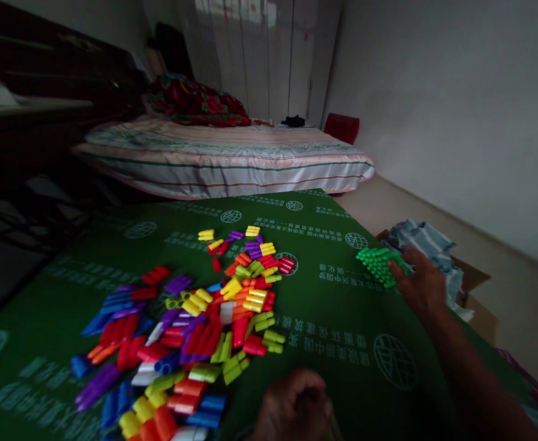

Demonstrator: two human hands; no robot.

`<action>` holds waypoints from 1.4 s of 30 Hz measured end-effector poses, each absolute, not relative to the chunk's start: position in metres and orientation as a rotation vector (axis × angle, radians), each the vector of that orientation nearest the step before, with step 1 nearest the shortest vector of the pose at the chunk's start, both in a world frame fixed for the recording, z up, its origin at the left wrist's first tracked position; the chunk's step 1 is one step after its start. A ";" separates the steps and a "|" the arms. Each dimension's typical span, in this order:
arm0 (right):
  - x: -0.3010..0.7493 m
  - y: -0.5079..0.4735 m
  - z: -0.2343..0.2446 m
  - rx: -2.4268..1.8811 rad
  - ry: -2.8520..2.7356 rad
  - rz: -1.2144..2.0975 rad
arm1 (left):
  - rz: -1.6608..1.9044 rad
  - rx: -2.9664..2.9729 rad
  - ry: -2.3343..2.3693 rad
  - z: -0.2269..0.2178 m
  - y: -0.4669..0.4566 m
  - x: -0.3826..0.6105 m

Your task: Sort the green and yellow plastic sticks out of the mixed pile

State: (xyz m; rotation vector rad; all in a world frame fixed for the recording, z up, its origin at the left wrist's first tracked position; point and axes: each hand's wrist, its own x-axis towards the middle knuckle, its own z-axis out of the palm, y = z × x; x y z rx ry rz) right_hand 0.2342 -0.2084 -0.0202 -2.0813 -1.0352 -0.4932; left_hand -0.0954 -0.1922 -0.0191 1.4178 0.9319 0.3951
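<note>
Striped-covered bed (232,159), upper centre; red patterned blanket (200,103), upon it; pale wardrobe (260,67), top centre; cardboard box (477,275), far right, bluish striped cloth (428,245) atop.

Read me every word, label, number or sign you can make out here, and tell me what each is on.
"建设美丽中国": on the green board.
"环保建筑模": beside that line, same board.
"钢化膜": farther along the board.
"中国梦": next to it.
Round emblem: a sign without readable letters, repeated across the board.
The board's remaining lettering, at left and along the far edge, is too blurred or small to read.
The colourful pieces show no readable text.
</note>
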 end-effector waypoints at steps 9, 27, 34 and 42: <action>0.091 -0.211 -0.055 -1.847 -1.541 -0.078 | 0.207 1.828 0.881 -0.016 -0.209 -0.095; 0.047 -0.215 -0.087 -1.802 -1.821 -0.356 | 0.338 2.496 0.716 -0.022 -0.240 -0.163; 0.044 -0.215 -0.085 -1.846 -1.849 -0.386 | 0.208 2.686 1.161 0.025 -0.160 -0.158; 0.046 -0.213 -0.092 -1.822 -1.826 -0.381 | -0.174 2.665 1.415 0.012 -0.073 -0.138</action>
